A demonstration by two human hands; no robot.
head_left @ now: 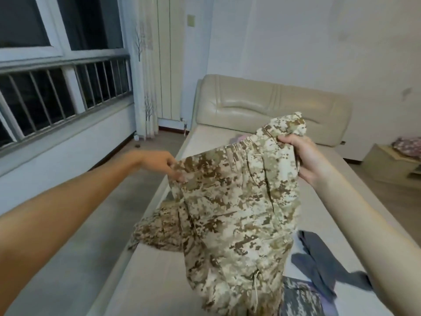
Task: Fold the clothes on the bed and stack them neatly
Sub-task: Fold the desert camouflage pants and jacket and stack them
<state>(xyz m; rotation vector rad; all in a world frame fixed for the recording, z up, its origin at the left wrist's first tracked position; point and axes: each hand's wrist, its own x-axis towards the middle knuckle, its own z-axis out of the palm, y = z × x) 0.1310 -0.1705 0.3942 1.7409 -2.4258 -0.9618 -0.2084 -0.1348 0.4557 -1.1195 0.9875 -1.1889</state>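
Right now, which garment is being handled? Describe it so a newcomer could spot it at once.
Start at the bed with the cream padded headboard. Above its mattress, the left hand and right hand hold up the camouflage trousers by the waistband. Their tan-and-brown pixel pattern separates them from the plain grey garment beside them.

A large window with dark panes fills the left wall, a metal railing running below it. A pale curtain printed with bare trees hangs beside a white radiator. White walls meet a grey-brown floor. A cream padded headboard stands against the far wall; a low cabinet sits to the right.
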